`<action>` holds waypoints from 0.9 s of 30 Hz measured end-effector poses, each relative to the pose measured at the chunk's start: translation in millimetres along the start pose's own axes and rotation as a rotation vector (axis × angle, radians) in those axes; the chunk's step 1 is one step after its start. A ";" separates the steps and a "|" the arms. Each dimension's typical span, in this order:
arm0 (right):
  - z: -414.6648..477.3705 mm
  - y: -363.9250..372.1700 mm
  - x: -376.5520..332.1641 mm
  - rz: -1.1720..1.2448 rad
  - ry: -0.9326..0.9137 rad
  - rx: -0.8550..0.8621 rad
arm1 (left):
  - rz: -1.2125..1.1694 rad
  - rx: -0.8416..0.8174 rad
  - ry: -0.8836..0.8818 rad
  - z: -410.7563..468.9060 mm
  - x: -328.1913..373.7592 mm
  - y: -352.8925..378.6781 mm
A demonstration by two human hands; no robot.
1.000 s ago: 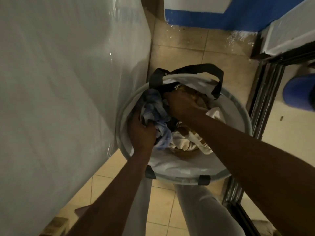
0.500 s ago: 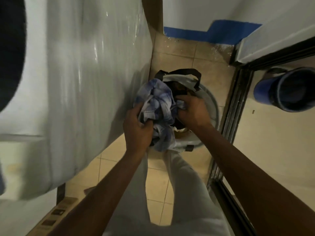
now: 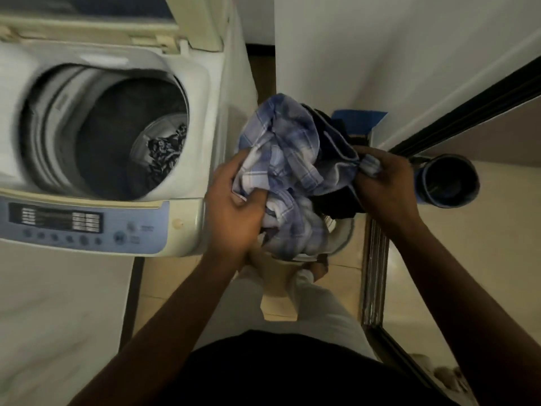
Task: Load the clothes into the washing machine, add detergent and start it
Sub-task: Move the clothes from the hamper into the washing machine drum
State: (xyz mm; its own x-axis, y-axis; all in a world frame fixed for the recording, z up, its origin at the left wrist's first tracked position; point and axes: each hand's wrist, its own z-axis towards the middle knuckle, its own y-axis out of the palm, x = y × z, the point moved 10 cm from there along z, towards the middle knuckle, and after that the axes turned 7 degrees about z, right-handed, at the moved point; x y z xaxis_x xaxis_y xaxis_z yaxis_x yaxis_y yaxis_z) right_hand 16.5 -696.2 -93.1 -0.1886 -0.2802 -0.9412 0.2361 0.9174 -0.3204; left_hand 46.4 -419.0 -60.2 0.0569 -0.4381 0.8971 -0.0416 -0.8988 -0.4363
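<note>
I hold a bundle of clothes between both hands, right of the washing machine (image 3: 187, 92). My left hand (image 3: 234, 206) grips the blue-and-white plaid shirt (image 3: 281, 153). My right hand (image 3: 380, 186) grips the same bundle, pinching the plaid cloth together with a dark garment (image 3: 333, 142). The top-loading machine stands open, its lid raised at the back. A dark patterned garment (image 3: 165, 153) lies at the bottom of the drum. The control panel (image 3: 85, 222) runs along the machine's front edge. The white laundry basket (image 3: 341, 238) sits on the floor under the bundle, mostly hidden.
A blue bucket (image 3: 448, 180) stands on the floor at the right, beyond a dark door frame (image 3: 374, 259). A white wall (image 3: 380, 54) rises behind the bundle. My legs in pale trousers (image 3: 322, 303) stand on the tan tiled floor.
Both hands lifted the clothes bundle up out of the basket. My view rose and swung left, bringing the open machine top into sight.
</note>
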 end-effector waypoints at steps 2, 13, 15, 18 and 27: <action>-5.5 -8.4 -28.2 0.106 -0.014 0.030 | -0.052 0.028 0.014 5.2 25.0 -32.9; 3.2 66.4 -176.8 0.511 -0.062 -0.080 | -0.286 0.342 0.021 0.8 62.3 -233.9; 8.0 91.2 -208.4 0.508 -0.101 -0.123 | -0.332 0.400 0.012 0.8 58.5 -260.8; 13.5 126.8 -263.0 0.511 -0.175 -0.176 | -0.368 0.484 0.014 3.9 53.5 -301.5; 39.8 209.7 -355.2 0.522 -0.251 -0.275 | -0.422 0.586 0.080 39.0 51.3 -375.4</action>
State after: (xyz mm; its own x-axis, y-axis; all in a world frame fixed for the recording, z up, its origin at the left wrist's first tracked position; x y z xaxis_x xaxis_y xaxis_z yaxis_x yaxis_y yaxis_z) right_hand 171.0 -415.5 169.8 0.1222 0.1963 -0.9729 -0.0226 0.9805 0.1950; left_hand 103.9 -104.5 146.9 -0.1237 -0.0707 0.9898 0.5102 -0.8601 0.0023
